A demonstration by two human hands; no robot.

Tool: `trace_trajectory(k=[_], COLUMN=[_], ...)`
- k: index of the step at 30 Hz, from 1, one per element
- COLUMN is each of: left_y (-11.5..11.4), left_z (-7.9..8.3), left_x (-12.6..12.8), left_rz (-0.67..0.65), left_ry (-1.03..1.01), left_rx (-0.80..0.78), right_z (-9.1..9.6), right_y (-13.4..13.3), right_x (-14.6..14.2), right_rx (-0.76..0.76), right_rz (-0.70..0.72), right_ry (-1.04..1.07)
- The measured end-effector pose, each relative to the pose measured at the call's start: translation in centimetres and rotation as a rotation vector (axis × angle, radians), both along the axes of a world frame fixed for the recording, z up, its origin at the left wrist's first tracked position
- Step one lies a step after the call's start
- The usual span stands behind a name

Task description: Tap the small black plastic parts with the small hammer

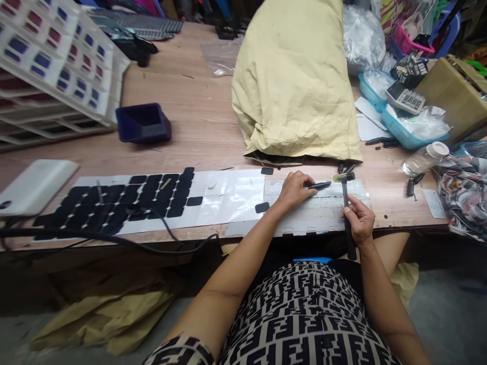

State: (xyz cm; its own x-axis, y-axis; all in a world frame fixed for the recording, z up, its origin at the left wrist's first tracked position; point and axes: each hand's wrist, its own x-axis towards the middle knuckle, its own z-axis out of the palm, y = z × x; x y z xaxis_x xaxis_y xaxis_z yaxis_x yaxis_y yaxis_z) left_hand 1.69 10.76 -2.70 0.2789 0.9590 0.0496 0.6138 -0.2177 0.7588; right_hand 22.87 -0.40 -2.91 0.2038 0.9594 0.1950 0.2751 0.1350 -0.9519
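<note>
My left hand (294,191) rests over a clear-covered board (292,220) at the table's front edge. Its fingers pinch a slim black pen-like piece (320,185) that points to the right. My right hand (358,219) is closed around the black handle of a small hammer (345,197), whose head lies just right of the black piece's tip. Left of the board runs a white backing sheet (228,195). Rows of black rounded patches (152,195) cover its left part, and a few single ones sit near its right end.
A large beige sack (297,81) stands behind the board. To the left are a dark blue bin (143,123), a white crate (76,66) and a cable (114,239). At right are blue baskets (414,133), a calculator (405,97), a jar (425,158) and patterned cloth (466,195).
</note>
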Motion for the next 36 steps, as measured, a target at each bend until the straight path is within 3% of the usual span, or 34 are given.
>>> trace_trajectory(k=[4,8,15,27,33,36], left_y=[-0.2,0.0,0.0,-0.1,0.0,-1.1], left_z=[-1.0,-1.1,-1.1,-1.3,-1.2,-0.1], left_x=[0.0,0.2,0.1,0.1,0.1,-0.4], left_rz=[0.010,0.005,0.006,0.017,0.013,-0.053], left_ry=[-0.025,-0.017,-0.008,-0.023,-0.048,-0.202], left_rx=[0.026,0.025,0.039,0.051,0.070,0.011], right_z=[0.9,1.9,1.7,1.5,0.5,0.5], right_y=[-0.2,-0.2,0.3,0.2,0.5,0.5], right_x=[-0.8,-1.9,-2.7,-1.4,-0.7,-0.3], right_rx=[-0.032,-0.018,0.015,-0.057,-0.014,-0.007], right_rz=[0.089,0.111,0.145,0.108,-0.017,-0.103], right_ry=[-0.208,-0.282,-0.421,-0.301,0.055,0.212])
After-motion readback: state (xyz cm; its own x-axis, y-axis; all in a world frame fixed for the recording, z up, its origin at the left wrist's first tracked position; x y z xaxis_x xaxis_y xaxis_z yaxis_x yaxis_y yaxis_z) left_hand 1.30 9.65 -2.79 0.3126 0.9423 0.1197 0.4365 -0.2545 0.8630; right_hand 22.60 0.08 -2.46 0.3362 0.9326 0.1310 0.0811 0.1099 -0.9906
